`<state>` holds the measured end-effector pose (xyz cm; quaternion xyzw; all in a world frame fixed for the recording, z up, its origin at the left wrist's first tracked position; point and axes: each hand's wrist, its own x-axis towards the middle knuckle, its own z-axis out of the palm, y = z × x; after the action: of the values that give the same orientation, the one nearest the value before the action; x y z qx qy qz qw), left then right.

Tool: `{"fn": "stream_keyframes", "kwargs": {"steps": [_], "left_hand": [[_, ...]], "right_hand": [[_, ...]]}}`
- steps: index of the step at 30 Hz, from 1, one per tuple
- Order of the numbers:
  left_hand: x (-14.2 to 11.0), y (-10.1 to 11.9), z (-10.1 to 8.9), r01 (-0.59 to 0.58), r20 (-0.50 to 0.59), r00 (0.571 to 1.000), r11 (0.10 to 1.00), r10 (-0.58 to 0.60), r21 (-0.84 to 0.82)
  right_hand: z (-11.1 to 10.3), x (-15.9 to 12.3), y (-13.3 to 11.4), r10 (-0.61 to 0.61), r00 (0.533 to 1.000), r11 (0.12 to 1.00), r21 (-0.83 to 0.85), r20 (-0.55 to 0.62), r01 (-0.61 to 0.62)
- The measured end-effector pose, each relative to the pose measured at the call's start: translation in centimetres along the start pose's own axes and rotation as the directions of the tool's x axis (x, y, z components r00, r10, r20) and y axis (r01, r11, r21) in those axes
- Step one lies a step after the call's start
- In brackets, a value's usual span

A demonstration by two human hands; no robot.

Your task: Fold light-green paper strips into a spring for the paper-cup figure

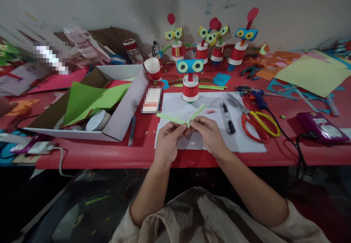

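Note:
Between my hands are light green paper strips (171, 118) that meet in a V at my fingertips. My left hand (170, 136) pinches them near the joint, thumb on top. From the other side my right hand (207, 130) grips the same meeting point. Both hands are just above white paper sheets (244, 142). Behind them stands a paper cup robot (190, 89) with a blue head, round eyes and folded paper spring arms. A small red paper spring (210, 111) and a black pen (228, 118) lie on the sheets to the right.
Scissors (257, 120) and a glue gun (257, 97) lie to the right, near a purple device (322, 126) with a cable. A cardboard box (128, 107) of coloured paper stands left, beside stacked paper cups (153, 68). More cup robots (238, 54) line the wall.

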<state>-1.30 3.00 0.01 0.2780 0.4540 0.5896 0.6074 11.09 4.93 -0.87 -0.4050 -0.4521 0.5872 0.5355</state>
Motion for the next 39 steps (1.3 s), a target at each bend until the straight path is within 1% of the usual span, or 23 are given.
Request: {"fn": "stream_keyframes", "kwargs": {"steps": [2, 3, 6, 8, 10, 12, 14, 16, 20, 24, 27, 33, 35, 39], "left_hand": [[-0.3, -0.3, 0.2, -0.042, -0.019, 0.999, 0.999, 0.041, -0.009], [-0.4, -0.3, 0.3, -0.072, -0.015, 0.997, 0.997, 0.073, 0.015], [-0.6, -0.1, 0.1, -0.161, 0.050, 0.987, 0.972, 0.155, 0.172], [-0.5, 0.0, -0.1, -0.180, 0.060, 0.983, 0.957, 0.171, 0.226], [-0.3, 0.1, 0.0, -0.164, 0.000, 0.986, 0.973, 0.166, 0.165], [-0.1, 0.0, 0.2, -0.136, -0.066, 0.988, 0.990, 0.139, 0.045], [0.0, -0.2, 0.6, -0.108, -0.089, 0.991, 0.993, 0.104, -0.046], [0.0, -0.3, 0.9, -0.087, -0.098, 0.992, 0.992, 0.079, -0.089], [0.0, -0.4, 0.9, -0.060, -0.148, 0.988, 0.996, 0.050, -0.068], [0.0, -0.4, 0.8, -0.074, -0.163, 0.984, 0.997, 0.072, -0.006], [-0.1, -0.5, 1.1, -0.066, -0.140, 0.988, 0.998, 0.063, -0.019], [-0.1, -0.7, 1.5, -0.024, -0.138, 0.990, 0.997, 0.013, -0.078], [-0.1, -0.6, 1.5, -0.007, -0.127, 0.992, 0.997, -0.002, -0.072], [0.4, -0.4, 1.0, -0.029, -0.114, 0.993, 1.000, 0.028, -0.010]], "right_hand": [[-0.1, -0.1, 0.0, -0.003, 1.000, 1.000, -0.012, -0.001, 0.003], [-0.1, -0.1, 0.0, -0.014, 1.000, 1.000, -0.028, -0.002, 0.014], [-0.3, -0.2, 0.1, -0.061, 0.998, 0.996, -0.072, 0.008, 0.062], [-0.3, -0.3, 0.1, -0.062, 0.998, 0.996, -0.065, 0.029, 0.064], [-0.2, -0.4, 0.0, -0.035, 0.997, 0.998, -0.044, 0.062, 0.038], [-0.1, -0.4, 0.0, -0.006, 0.996, 0.999, -0.042, 0.094, 0.010], [0.0, -0.4, 0.0, -0.002, 0.993, 0.998, -0.068, 0.114, 0.010], [0.0, -0.4, 0.1, -0.035, 0.993, 0.990, -0.135, 0.117, 0.051], [0.0, -0.5, 0.1, -0.132, 0.990, 0.934, -0.326, 0.058, 0.144], [-0.1, -0.7, -0.1, -0.172, 0.984, 0.900, -0.400, 0.040, 0.174], [-0.2, -0.7, -0.3, -0.169, 0.985, 0.901, -0.403, 0.023, 0.164], [-0.4, -0.8, -0.6, -0.157, 0.988, 0.910, -0.389, -0.008, 0.142], [-0.4, -0.8, -0.7, -0.149, 0.989, 0.916, -0.377, -0.003, 0.137], [-0.2, -0.8, -0.5, -0.115, 0.993, 0.949, -0.295, -0.005, 0.108]]}}
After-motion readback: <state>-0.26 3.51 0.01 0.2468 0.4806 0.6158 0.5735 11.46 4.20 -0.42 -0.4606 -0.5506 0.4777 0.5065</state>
